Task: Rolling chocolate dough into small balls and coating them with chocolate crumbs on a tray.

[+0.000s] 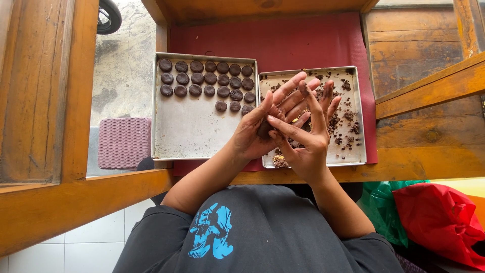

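Note:
My left hand (260, 126) and my right hand (305, 134) are pressed palm to palm above the trays, with a small dark brown lump of dough (264, 130) squeezed between them. Fingers of both hands are spread and smeared with brown crumbs. Under the hands lies a metal tray (356, 151) strewn with loose dark dough crumbs (348, 116). To its left sits a larger metal tray (192, 131) holding several round, flat dark dough discs (202, 78) in rows along its far side.
Both trays rest on a dark red mat (303, 40) on a wooden frame table (429, 141). A pink woven mat (124, 141) lies on the floor at left. Red and green plastic bags (434, 217) sit at lower right. A wheel (108, 15) shows at top left.

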